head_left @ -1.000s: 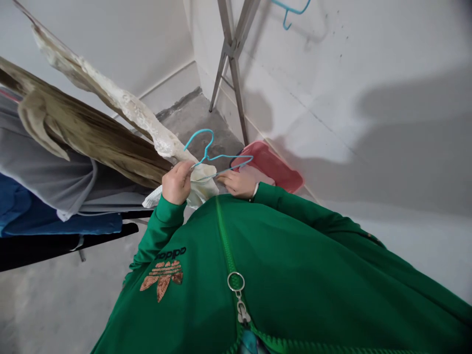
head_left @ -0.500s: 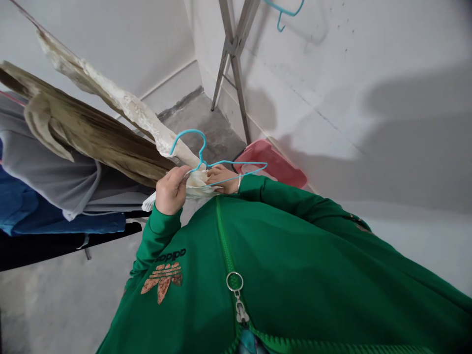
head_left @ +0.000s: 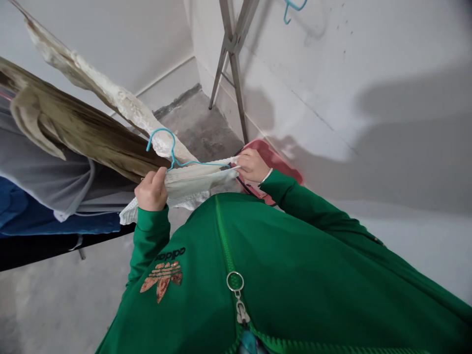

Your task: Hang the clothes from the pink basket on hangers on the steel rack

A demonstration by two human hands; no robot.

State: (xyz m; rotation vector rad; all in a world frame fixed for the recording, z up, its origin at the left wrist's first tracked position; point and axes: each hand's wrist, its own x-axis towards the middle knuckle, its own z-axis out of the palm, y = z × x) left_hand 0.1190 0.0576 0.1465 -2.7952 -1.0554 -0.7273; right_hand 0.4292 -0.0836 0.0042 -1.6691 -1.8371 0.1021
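Hanger, light blue wire (head_left: pixel 173 152), sits between the wearer's two hands, hook uppermost and curling to the left. Left hand (head_left: pixel 151 191) is closed, thumb on top, gripping the hanger's near shoulder together with the gathered end of a pale garment (head_left: pixel 199 184). Right hand (head_left: pixel 254 166) pinches the garment's far end, two thin edges of cloth caught at the fingertips; whether it also touches wire, cannot tell. Cloth spans the gap between the hands, in front of the chest, a knitted white part hanging below. The hanger's other arm runs along the upper edge of the cloth, its end near the right fingers.

Pale bracelet (head_left: pixel 266 178) at the right wrist, just above the cuff of a green zipped jacket (head_left: pixel 295 260). Pink basin (head_left: pixel 282 164) stands on the floor behind the right hand, by the wall. Metal stand (head_left: pixel 230 45), legs crossed, beyond it. Second blue hanger (head_left: pixel 294 7) at the top edge, partly cut off. To the left, hanging clothes: white lacy piece (head_left: pixel 121 98), olive garment (head_left: pixel 81 125), grey garment (head_left: pixel 44 152), blue garment (head_left: pixel 55 209).
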